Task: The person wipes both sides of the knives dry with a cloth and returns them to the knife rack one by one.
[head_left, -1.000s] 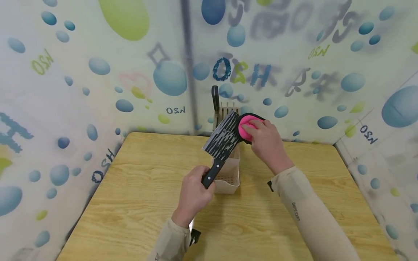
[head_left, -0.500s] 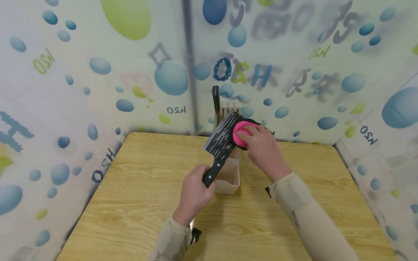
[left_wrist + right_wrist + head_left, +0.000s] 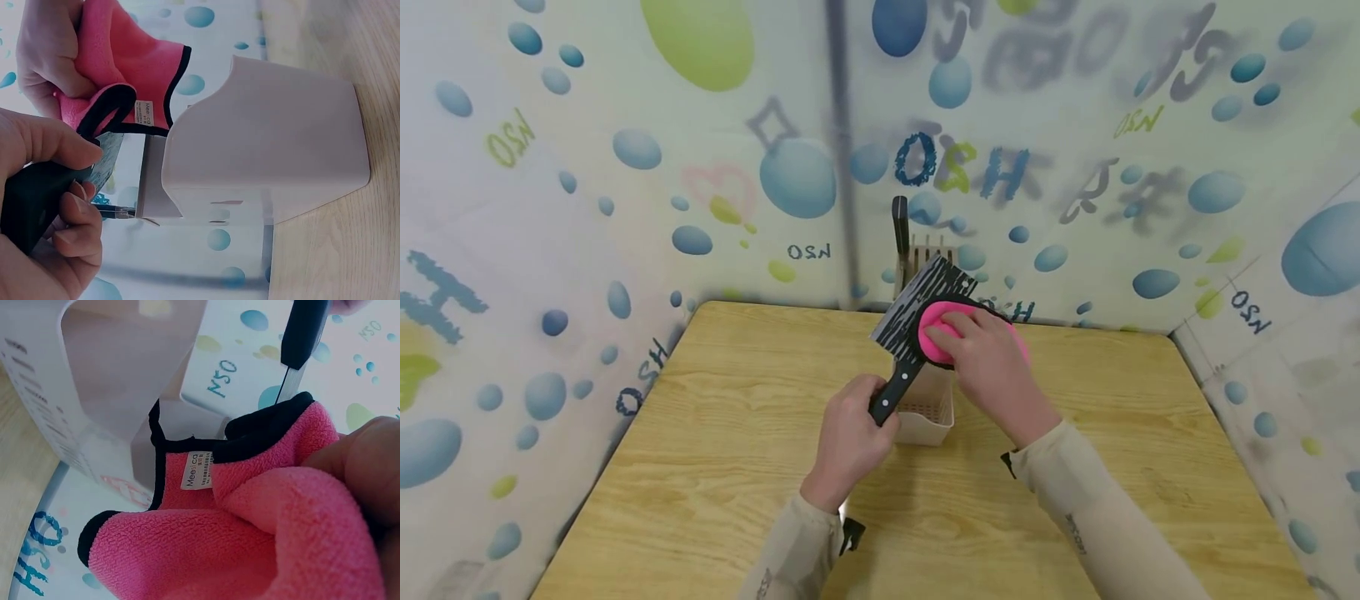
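My left hand [image 3: 853, 437] grips the black riveted handle of a cleaver [image 3: 916, 310], whose dark, silver-streaked blade tilts up and to the right. In my right hand [image 3: 992, 362] is a bunched pink cloth [image 3: 936, 333] with black edging, lying over the lower right part of the blade. The left wrist view shows the left thumb and fingers curled round the handle, and the pink cloth [image 3: 140, 69] hanging from the other hand. A white label shows on the cloth [image 3: 250, 525] in the right wrist view, where it hides most of the blade.
Behind the cleaver stands a pale plastic holder [image 3: 925, 429] with a perforated front basket and slots at the back. Another black-handled knife [image 3: 900, 223] stands upright in it. The wooden table [image 3: 715, 417] meets bubble-patterned walls at the back.
My right hand has moved the cloth down and left across the cleaver blade, from its upper right edge toward the handle. The left hand stays nearly still with the cleaver.
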`<state>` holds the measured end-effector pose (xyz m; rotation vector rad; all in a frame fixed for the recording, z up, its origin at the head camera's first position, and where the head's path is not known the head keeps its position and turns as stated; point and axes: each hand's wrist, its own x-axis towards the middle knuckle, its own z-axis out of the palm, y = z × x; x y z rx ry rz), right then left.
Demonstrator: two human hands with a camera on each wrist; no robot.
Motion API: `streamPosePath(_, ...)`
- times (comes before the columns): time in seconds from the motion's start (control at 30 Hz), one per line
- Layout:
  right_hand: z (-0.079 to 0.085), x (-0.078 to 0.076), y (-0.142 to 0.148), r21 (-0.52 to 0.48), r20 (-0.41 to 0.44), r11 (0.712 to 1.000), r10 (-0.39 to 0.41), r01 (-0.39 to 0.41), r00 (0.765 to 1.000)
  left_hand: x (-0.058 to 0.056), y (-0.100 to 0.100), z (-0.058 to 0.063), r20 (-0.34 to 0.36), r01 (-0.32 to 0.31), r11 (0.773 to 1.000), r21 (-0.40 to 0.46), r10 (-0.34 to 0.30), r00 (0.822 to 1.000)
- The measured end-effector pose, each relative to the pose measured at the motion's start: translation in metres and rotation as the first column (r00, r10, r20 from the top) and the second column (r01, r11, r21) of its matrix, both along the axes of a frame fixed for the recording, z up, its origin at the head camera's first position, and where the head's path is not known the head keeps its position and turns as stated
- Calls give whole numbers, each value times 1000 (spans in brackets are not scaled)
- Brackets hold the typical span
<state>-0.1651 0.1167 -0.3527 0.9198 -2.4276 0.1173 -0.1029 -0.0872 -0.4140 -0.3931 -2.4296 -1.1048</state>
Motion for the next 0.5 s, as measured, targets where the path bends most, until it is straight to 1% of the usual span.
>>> streamPosePath(0.23, -5, 10, -5, -35, -13, 998, 59, -60, 998, -2, 2, 0, 7, 3, 1000, -11, -3, 1000)
streamPosePath(0.33, -5, 15, -7, -32, -4, 997, 66, -66, 998, -2, 2, -1, 2, 6, 1000, -17, -6, 1000)
streamPosePath(0.5, -3, 21, -10, -12, 8, 998, 55, -54, 998, -3, 3, -1, -1, 15, 1000, -20, -15, 1000)
